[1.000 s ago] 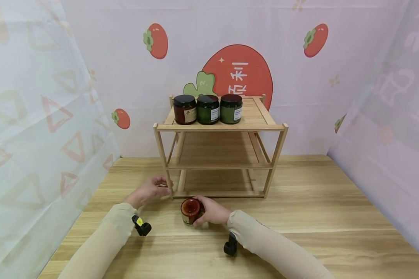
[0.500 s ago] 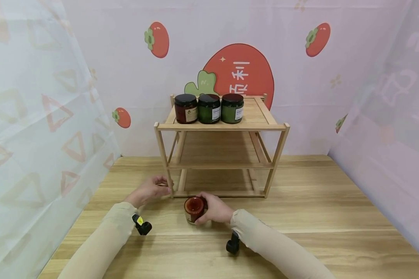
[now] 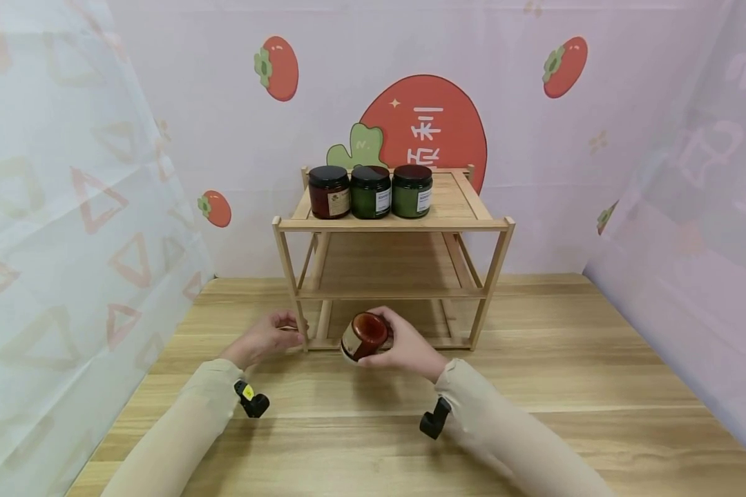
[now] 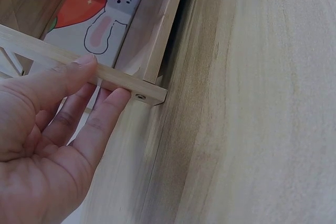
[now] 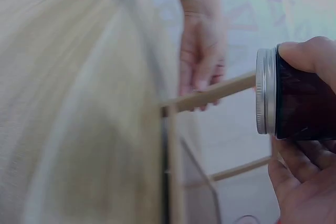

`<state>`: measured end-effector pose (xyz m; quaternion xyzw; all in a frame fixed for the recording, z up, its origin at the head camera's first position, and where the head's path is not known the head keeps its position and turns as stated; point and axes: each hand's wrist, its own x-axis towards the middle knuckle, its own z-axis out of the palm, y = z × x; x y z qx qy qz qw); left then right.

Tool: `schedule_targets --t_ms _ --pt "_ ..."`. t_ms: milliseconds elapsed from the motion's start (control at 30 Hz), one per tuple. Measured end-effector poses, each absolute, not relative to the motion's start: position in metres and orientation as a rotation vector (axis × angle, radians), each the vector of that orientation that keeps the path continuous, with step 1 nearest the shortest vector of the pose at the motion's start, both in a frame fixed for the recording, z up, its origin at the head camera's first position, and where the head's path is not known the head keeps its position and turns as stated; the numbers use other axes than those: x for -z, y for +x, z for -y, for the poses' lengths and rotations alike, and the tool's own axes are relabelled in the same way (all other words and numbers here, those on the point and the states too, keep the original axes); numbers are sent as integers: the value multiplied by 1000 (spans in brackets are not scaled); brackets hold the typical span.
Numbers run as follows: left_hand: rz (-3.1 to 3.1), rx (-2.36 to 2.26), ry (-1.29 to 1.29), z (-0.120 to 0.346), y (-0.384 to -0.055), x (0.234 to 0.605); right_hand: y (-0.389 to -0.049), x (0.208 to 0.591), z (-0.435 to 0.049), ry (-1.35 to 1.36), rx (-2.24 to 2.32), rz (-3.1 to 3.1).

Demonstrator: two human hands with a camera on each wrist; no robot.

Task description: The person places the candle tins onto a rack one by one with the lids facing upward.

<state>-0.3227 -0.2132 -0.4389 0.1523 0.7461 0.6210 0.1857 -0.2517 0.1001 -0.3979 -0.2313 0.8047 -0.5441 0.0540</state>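
Observation:
My right hand [image 3: 410,348] holds a reddish-brown glass jar [image 3: 368,333] off the table, in front of the wooden shelf rack [image 3: 398,295]. The jar is tilted, its bare base facing up. In the right wrist view the silver screw lid [image 5: 266,92] points toward the tabletop. A pale label shows on its left side in the head view. My left hand [image 3: 264,340] is at the rack's front left leg. Seen from the left wrist, its thumb and fingers [image 4: 105,119] pinch that leg [image 4: 118,77] near the foot.
On the rack's top tier stand a dark red jar [image 3: 329,193] and two green jars [image 3: 371,193], all black-lidded, in a row toward the left. The wooden table [image 3: 566,386] runs to a printed cloth backdrop [image 3: 534,172] behind and at both sides.
My right hand has lifted the jar off the table, moving it right and toward the rack, and the jar now tilts. My left hand stays at the rack's leg.

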Motion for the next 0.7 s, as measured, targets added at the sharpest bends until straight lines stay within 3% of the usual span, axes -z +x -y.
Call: schedule_targets --t_ms 267,700 --pt "-2091 -1761 425 213 -324 441 -251 378 -115 -668 1724 -2480" --pt "-2101 -1757 428 213 -325 441 -252 376 -131 -677 1733 -2560"
